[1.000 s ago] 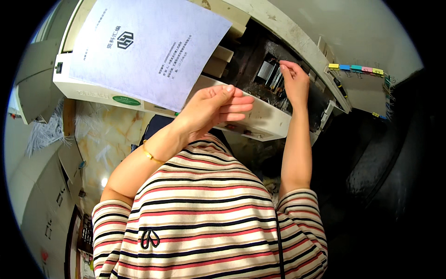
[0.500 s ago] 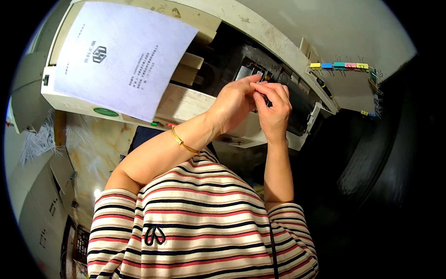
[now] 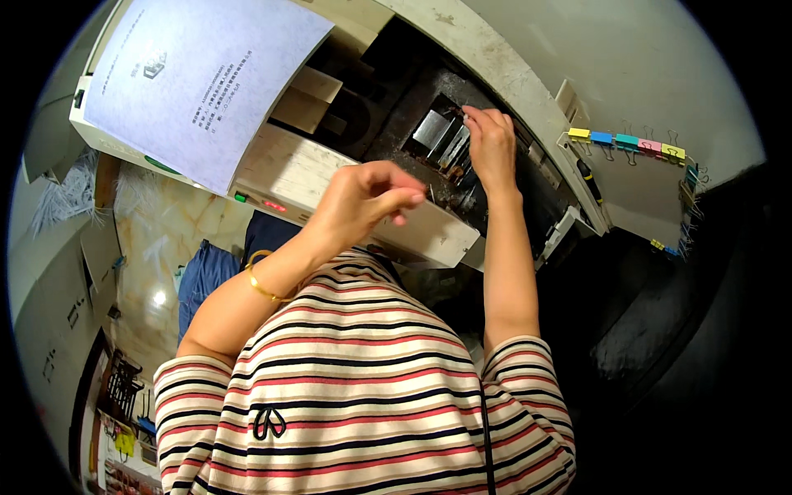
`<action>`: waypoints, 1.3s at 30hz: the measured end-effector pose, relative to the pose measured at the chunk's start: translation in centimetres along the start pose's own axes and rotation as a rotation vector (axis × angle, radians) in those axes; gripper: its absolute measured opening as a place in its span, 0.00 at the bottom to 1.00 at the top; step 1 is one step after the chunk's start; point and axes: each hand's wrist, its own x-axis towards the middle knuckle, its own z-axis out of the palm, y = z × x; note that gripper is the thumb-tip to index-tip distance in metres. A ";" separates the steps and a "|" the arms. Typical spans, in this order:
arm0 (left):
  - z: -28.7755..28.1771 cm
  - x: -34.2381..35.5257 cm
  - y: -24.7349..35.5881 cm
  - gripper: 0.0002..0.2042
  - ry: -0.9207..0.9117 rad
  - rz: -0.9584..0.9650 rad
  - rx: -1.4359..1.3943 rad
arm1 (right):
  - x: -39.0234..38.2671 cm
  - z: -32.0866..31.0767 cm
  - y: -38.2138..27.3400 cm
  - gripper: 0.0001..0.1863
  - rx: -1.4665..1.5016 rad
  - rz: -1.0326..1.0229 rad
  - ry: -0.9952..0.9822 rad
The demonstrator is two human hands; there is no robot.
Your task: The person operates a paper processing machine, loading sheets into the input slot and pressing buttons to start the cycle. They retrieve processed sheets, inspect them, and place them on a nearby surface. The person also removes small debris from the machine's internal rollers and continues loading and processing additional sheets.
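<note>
- Machine [image 3: 285,169]: pale, dark inside, arching from 10 to 2 o'clock.
- Metal block [image 3: 431,129]: inside it, between 12 and 1 o'clock.
- Right hand [image 3: 492,153]: at the block's 2 o'clock side, thumb and index tips close; cannot tell whether anything is held.
- Left hand [image 3: 367,202]: near centre, toward 11 o'clock, half-curled; contents cannot be told.
- Sheet [image 3: 202,91]: over the machine, 10 o'clock.
- Clips [image 3: 627,142]: coloured row, 2 o'clock.

On my feed I count: one left hand [image 3: 363,202], one right hand [image 3: 493,150]; one cream machine [image 3: 289,165]; one printed sheet [image 3: 206,78]; one gold bracelet [image 3: 263,289]; five upper-row clips [image 3: 626,143].
</note>
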 end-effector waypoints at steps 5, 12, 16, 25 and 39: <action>-1.6 -1.7 -1.4 0.15 0.248 0.067 0.247 | 0.3 1.9 0.6 0.12 -0.040 -0.055 -0.064; -1.7 -1.5 -2.2 0.09 0.253 0.202 0.406 | -1.6 0.7 1.0 0.13 0.170 0.088 -0.007; -2.3 -1.0 -2.5 0.06 0.138 0.308 0.471 | -3.7 -2.8 -0.5 0.07 0.426 0.455 0.122; -1.9 -0.9 -2.6 0.03 0.154 0.182 0.326 | -24.6 -6.7 17.2 0.15 -0.179 0.757 0.215; -2.3 -0.8 -3.5 0.05 0.248 0.262 0.458 | -26.5 -8.9 25.9 0.24 -0.379 0.865 -0.293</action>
